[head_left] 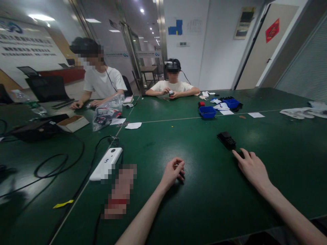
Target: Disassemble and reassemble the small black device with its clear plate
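Note:
On the green table, a small black block-shaped device [227, 140] with raised parts on its top lies ahead of my right hand [252, 167]. My right hand holds nothing; its fingers are spread, and the index fingertip is just short of the device's near end. Farther left, my left hand [174, 173] rests on or just over the tabletop with its fingers loosely curled. A gap shows between thumb and fingers, and I see no object in it. A white power bank [107, 164] marked 5 and a blurred-out reddish item [121, 190] lie to its left.
Black cables [66, 163] run across the table's left side near a yellow strip [63, 204]. An open cardboard box [74, 123] and a plastic bag [107, 114] stand beyond. Blue trays [207, 112] and white cloth [301, 112] lie farther off. Two people sit across the table.

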A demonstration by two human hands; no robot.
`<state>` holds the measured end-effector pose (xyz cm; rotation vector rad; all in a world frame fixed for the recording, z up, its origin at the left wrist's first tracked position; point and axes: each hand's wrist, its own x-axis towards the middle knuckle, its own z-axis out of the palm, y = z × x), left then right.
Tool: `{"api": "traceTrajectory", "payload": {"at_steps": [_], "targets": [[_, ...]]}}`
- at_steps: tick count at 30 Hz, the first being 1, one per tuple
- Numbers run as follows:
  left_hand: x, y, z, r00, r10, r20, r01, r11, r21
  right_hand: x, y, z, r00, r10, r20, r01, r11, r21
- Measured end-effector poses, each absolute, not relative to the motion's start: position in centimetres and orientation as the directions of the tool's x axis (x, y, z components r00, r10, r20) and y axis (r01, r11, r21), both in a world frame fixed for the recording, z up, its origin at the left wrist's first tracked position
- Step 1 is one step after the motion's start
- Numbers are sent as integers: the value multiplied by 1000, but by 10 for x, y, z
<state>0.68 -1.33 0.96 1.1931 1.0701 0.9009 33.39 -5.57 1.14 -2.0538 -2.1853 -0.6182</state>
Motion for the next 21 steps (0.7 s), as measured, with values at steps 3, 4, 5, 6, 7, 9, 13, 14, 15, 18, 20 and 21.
{"api": "traceTrajectory", "payload": {"at_steps": [3, 4, 5, 6, 7, 9, 13, 14, 15, 18, 20, 21], "targets": [[6, -13, 10, 273, 949, -158, 16, 160, 987, 335, -56, 7, -73, 937, 340, 965, -19, 260], [6, -13, 10, 274, 949, -158, 19, 159, 987, 335, -56, 7, -62, 936, 347, 965, -33, 262], [6, -13, 10, 274, 949, -157, 20, 158, 987, 334, -55, 7, -53, 934, 354, 965, -44, 260], [6, -14, 10, 276, 948, -157, 21, 157, 987, 334, -54, 7, -47, 931, 361, 966, -50, 254], [6, -14, 10, 277, 948, -157, 20, 157, 987, 334, -53, 7, -44, 929, 367, 968, -52, 246], [6, -13, 9, 282, 947, -156, 18, 157, 987, 335, -51, 5, -45, 927, 372, 973, -44, 227], [5, -13, 7, 287, 946, -152, 22, 152, 988, 336, -49, 1, -55, 930, 362, 980, -19, 198], [5, -13, 7, 288, 946, -150, 25, 149, 989, 335, -48, 2, -55, 931, 362, 981, -16, 192], [5, -13, 6, 291, 945, -148, 28, 147, 989, 334, -46, 4, -54, 931, 361, 982, -15, 186], [4, -12, 6, 298, 944, -144, 33, 141, 989, 326, -35, 15, -31, 928, 371, 988, -27, 150], [4, -12, 5, 302, 943, -142, 32, 139, 990, 322, -22, 26, 9, 925, 380, 992, -55, 110], [4, -12, 5, 303, 942, -143, 31, 140, 990, 321, -14, 32, 36, 925, 379, 993, -76, 90]]}}
